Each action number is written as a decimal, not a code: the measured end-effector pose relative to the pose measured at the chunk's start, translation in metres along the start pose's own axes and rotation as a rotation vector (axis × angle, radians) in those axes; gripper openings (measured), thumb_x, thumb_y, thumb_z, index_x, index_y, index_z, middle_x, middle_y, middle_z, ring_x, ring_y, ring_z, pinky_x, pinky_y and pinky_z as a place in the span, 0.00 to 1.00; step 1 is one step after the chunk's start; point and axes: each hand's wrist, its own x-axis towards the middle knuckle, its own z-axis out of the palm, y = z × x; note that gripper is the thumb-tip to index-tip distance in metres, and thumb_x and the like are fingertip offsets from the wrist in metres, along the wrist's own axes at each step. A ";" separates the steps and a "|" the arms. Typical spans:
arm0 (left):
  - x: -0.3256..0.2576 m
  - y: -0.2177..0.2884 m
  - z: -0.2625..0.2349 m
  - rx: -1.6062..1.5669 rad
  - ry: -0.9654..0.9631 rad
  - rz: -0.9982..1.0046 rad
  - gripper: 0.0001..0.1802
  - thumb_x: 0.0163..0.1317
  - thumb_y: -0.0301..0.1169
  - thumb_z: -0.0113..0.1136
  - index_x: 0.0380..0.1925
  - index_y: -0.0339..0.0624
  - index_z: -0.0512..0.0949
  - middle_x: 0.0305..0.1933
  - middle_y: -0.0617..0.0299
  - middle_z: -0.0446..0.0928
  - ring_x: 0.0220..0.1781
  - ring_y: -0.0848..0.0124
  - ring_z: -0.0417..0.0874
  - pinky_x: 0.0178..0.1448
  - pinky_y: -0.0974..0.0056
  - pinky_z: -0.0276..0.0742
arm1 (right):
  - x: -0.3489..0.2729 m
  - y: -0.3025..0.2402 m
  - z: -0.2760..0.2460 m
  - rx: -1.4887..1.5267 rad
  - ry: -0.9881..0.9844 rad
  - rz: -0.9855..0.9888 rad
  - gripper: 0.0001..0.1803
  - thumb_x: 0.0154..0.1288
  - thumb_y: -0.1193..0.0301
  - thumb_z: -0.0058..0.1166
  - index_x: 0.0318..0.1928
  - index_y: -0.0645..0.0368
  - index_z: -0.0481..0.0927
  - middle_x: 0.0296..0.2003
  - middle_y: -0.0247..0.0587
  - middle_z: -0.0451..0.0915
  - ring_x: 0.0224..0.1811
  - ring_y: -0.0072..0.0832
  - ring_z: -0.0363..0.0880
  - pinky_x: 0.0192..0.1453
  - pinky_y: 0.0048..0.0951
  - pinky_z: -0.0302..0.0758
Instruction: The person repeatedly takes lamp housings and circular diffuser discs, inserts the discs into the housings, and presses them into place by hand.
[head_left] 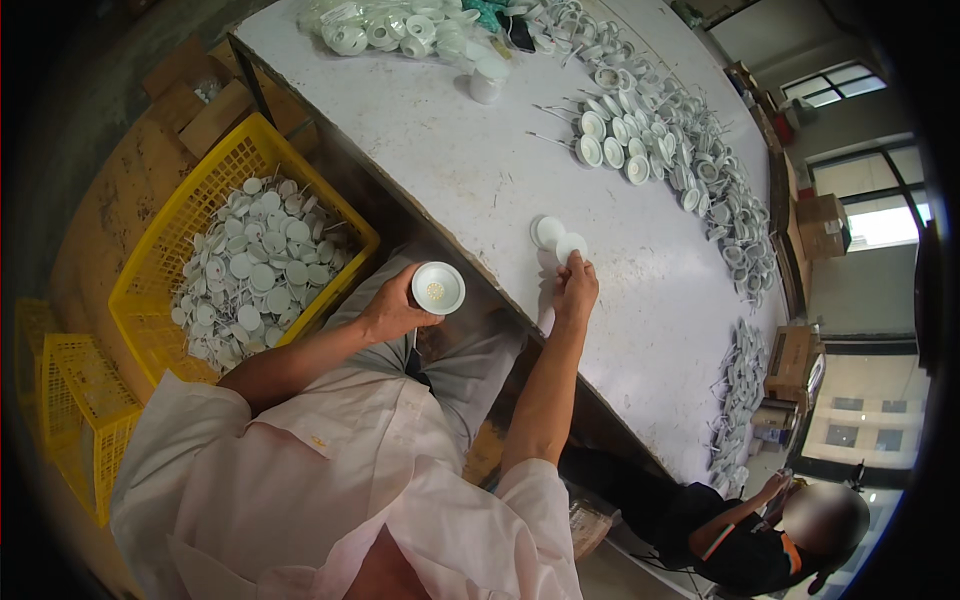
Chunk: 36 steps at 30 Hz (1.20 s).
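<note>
My left hand (390,308) is closed around the side of a white round downlight housing (453,272), held over my lap beside the table edge. Its open face is turned up, and a ring of small yellowish LED dots shows inside. Over the tabletop, my right hand (575,290) pinches a thin white disc (570,246) between its fingertips. A second white disc (546,231) lies just beyond, partly overlapped by the first in this view.
A yellow plastic basket (142,300) full of white discs with wires stands at my left. Many downlight housings (637,168) cover the far side of the table (400,130). A white cup (487,84) and bagged parts (370,28) sit farther off. Another person (740,545) works at lower right.
</note>
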 end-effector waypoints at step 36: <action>0.030 0.007 -0.001 0.124 -0.040 0.023 0.40 0.48 0.21 0.68 0.62 0.38 0.60 0.56 0.59 0.71 0.58 0.71 0.73 0.60 0.65 0.73 | -0.130 0.030 0.037 0.208 -0.196 0.134 0.05 0.65 0.76 0.54 0.40 0.61 0.76 0.31 0.36 0.80 0.26 0.19 0.78 0.24 0.17 0.70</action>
